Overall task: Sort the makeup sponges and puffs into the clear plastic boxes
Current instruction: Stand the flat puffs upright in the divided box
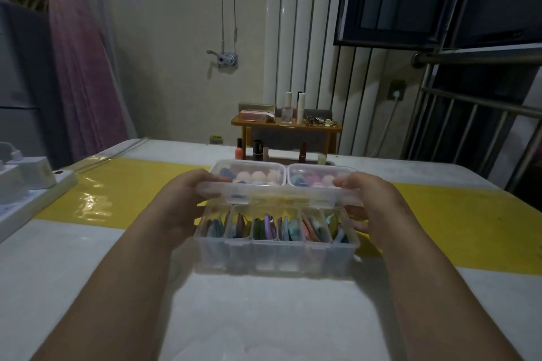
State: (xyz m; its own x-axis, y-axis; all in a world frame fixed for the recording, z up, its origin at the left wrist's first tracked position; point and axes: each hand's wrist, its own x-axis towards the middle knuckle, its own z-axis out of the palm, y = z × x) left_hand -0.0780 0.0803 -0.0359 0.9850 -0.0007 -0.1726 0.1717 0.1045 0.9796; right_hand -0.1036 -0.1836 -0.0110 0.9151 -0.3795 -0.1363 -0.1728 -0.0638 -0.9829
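Brightness: dim throughout.
Glare: white highlights are seen on the yellow band (123,193), left of the clear divided box (275,258).
Shadow: soft shade is cast just before the box.
Edges: lines far right of the box are bowed.

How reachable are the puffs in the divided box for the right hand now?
Likely not yet: the right hand grips an end of the clear lid above the box; the puffs lie uncovered.
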